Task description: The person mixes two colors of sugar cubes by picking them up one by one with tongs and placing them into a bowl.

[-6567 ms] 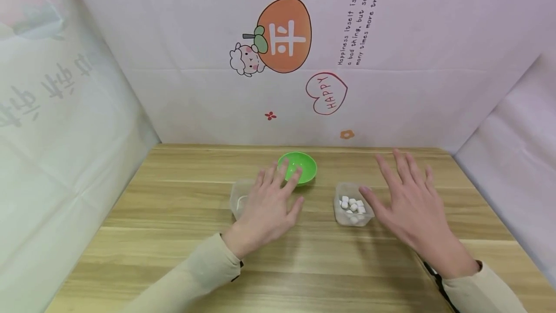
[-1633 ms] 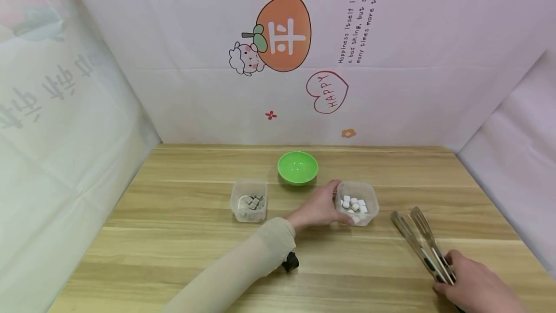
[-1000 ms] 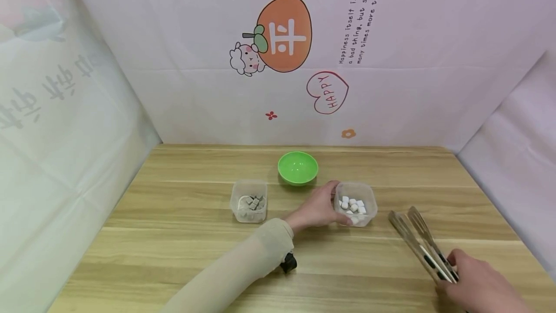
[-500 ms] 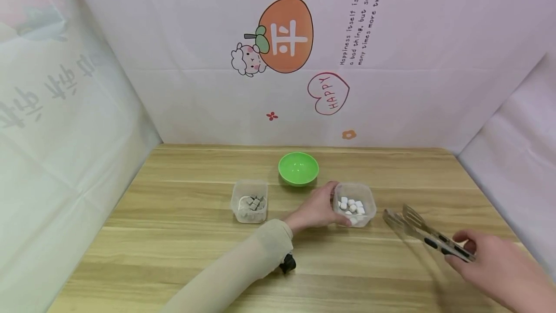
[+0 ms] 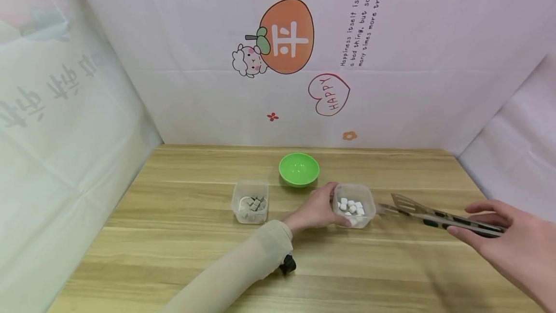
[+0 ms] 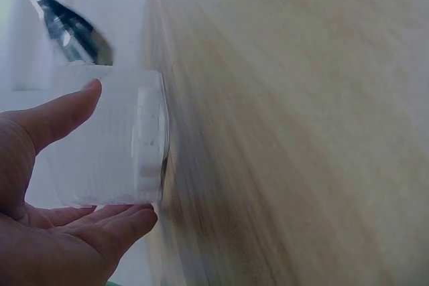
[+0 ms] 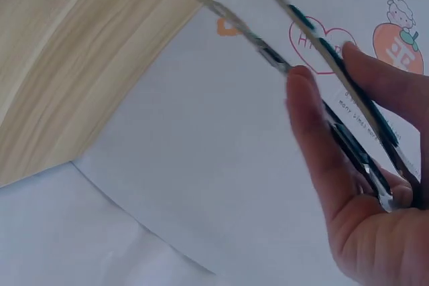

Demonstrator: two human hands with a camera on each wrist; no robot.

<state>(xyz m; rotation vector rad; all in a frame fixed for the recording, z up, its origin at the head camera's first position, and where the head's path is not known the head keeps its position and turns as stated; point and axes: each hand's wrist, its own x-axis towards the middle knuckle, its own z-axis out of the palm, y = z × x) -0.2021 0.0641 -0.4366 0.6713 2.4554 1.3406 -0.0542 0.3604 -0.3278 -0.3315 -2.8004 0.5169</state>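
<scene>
On my feed the left hand (image 5: 313, 209) grips the translucent tub (image 5: 354, 191) of white cubes (image 5: 351, 206); toward three o'clock, the right hand (image 5: 512, 231) pinches slotted metal tongs (image 5: 418, 208).

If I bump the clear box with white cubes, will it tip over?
Probably not: the clear box looks flat-bottomed, and the left hand grips it. It's likely light and slightly bendy, because its plastic looks thin. The white cubes might slide, since they lie loose.

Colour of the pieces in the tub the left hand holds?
White pieces, shown best in the head view.
</scene>
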